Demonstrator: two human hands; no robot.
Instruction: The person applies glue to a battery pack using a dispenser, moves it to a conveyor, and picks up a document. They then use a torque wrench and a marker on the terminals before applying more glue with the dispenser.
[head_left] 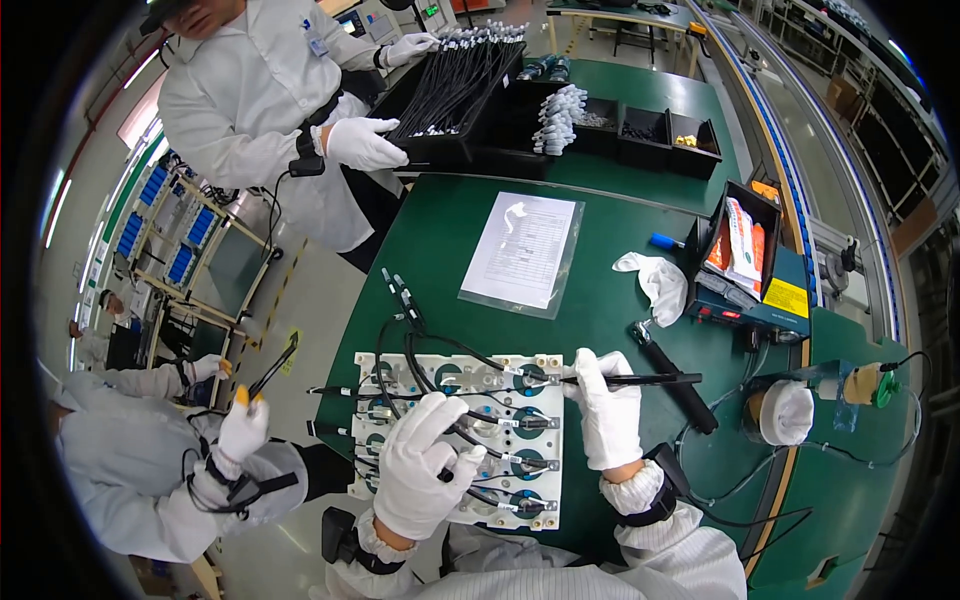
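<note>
A white block-like fixture [545,490] with round teal-and-metal fittings and black cables lies in front of me on the green table. My left hand [415,470], in a white glove, is over its left half with the fingers curled among the cables. A small dark piece shows between thumb and fingers; what it belongs to is hidden. At the fixture's upper right edge, my gloved right hand [608,415] grips a slim black tool [665,379] lying nearly level. The tool's left end reaches beside an upper right fitting. Loose black cable ends [405,298] stick out past the far edge.
Right of the fixture lies a black-handled ratchet wrench [675,378]. Beyond are a crumpled white glove [655,285], a sleeved paper sheet [522,250] and a blue device [750,305]. One co-worker [255,110] holds a black cable bin [440,148]; another [150,455] works at left.
</note>
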